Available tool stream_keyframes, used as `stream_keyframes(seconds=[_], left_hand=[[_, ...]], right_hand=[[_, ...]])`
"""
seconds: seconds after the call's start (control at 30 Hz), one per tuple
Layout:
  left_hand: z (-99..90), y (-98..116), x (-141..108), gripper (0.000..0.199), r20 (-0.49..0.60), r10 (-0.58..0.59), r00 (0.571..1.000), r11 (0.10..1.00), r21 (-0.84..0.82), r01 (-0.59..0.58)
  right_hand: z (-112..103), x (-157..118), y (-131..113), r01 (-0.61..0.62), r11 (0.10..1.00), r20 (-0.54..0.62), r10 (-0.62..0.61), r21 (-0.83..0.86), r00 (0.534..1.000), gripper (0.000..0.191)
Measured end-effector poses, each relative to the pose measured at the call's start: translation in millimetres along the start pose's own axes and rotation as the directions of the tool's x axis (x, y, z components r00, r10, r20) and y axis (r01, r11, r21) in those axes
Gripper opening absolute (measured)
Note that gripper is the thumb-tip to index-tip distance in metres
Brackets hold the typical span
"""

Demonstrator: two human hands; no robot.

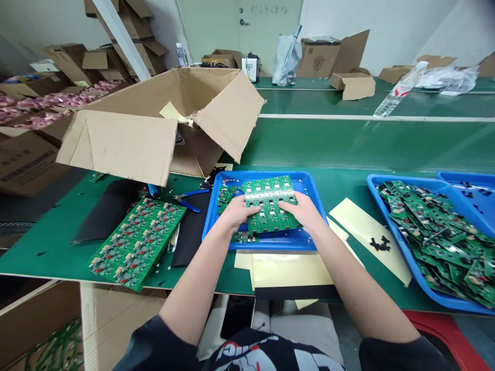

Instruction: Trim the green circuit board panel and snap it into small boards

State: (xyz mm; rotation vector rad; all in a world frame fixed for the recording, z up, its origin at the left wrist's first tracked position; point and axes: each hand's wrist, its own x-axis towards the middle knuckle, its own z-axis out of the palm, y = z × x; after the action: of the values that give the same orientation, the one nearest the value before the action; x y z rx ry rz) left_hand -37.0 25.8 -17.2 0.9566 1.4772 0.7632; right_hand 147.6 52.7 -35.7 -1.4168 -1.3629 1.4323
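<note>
Both hands grip a green circuit board panel [270, 198] by its sides, over a blue tray [314, 203]. My left hand [236, 212] is closed on the left edge, thumb on the face. On the opposite edge my right hand [305, 212] is closed the same way. Smaller green boards [226, 195] lie in the tray, partly hidden by the panel. To the left, a larger panel with mounted parts [139, 242] rests on the table, beside blue-handled cutters [191, 198]. Yellowish paper sheets [290, 270] lie under and in front of the tray.
A blue tray [398, 232] heaped with small circuit boards [444, 237] stands at the right. Black bits [380, 243] sit on a paper strip near it. An open cardboard box [124, 136] occupies the back left. A tilted water bottle [400, 90] is at the back right.
</note>
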Motion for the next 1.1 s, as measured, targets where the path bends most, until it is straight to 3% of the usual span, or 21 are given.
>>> stream_keyframes(seconds=[0.17, 0.33, 0.47, 0.63, 0.8, 0.97, 1.1], left_hand=[[4.9, -11.3, 10.7, 0.043, -0.074, 0.083, 0.994, 0.996, -0.004, -0.084], [9.2, -15.8, 14.8, 0.037, -0.123, 0.111, 0.986, 0.993, 0.047, -0.106], [11.6, -11.7, 11.1, 0.033, -0.184, 0.138, 0.973, 0.981, 0.158, -0.109], [13.4, -2.9, 3.3, 0.029, -0.181, 0.16, 0.97, 0.941, 0.323, -0.095], [17.8, 7.6, -4.3, 0.025, -0.22, 0.238, 0.946, 0.865, 0.49, -0.104], [23.9, 7.1, -8.1, 0.03, -0.219, 0.275, 0.936, 0.831, 0.544, -0.117], [21.6, 2.7, -7.5, 0.04, -0.273, 0.323, 0.906, 0.823, 0.555, -0.126]], right_hand=[[-0.3, 0.9, 2.9, 0.082, 0.981, -0.053, -0.092, -0.174, 0.994, 0.035], [3.2, -3.2, -2.5, 0.064, 0.973, -0.078, -0.083, -0.22, 0.994, 0.029], [4.7, -5.4, -7.8, 0.072, 0.926, -0.112, -0.121, -0.372, 0.986, 0.025], [4.2, -8.1, -10.5, 0.049, 0.946, -0.06, -0.072, -0.322, 0.996, 0.028], [11.1, -16.9, -14.0, 0.065, 0.803, -0.165, -0.2, -0.592, 0.966, 0.028], [17.9, -25.7, -16.9, 0.034, 0.805, -0.202, -0.19, -0.593, 0.961, 0.028], [18.2, -30.4, -19.6, -0.034, 0.693, -0.22, -0.181, -0.72, 0.959, 0.029]])
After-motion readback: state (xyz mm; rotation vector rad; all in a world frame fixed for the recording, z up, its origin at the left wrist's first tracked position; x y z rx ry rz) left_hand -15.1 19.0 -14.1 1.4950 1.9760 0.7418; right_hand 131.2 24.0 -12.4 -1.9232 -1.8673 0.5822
